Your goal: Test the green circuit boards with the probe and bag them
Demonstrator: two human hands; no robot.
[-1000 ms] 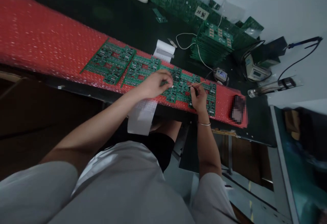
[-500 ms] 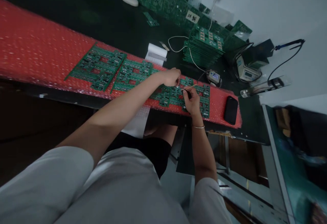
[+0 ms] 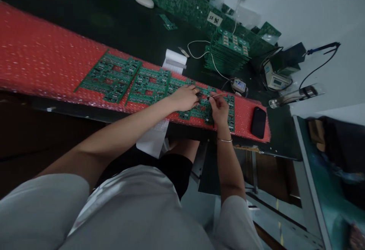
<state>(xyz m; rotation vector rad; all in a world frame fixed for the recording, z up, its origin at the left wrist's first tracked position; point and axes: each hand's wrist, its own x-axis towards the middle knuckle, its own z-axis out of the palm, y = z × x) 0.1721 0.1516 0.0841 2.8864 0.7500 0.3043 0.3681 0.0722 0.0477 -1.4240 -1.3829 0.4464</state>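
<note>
My left hand [image 3: 186,98], a ring on one finger, lies palm down over the green circuit boards, its fingers stretched out onto them. Just to its right, my right hand [image 3: 220,110] pinches a thin pale tool [image 3: 218,95] that looks like tweezers, its tip pointing left at the board surface. The circuit board [image 3: 230,115] under my right hand is partly covered by it. Further left lie another circuit board [image 3: 139,90] and, at the end of the row, a circuit board [image 3: 98,69] set slightly apart. What sits at the tool's tip is too small to tell.
Red bubble wrap [image 3: 42,48] runs beneath the boards. A black phone [image 3: 258,122] rests at its right end. Behind are a paper roll [image 3: 176,57], a stack of boards [image 3: 225,56], a small device with a screen [image 3: 238,85] and a looping white cable [image 3: 196,41].
My left hand has come down and slightly left, from a curled pinch above the boards to fingers stretched over them. My right hand has shifted slightly right and up, still with the thin tool.
</note>
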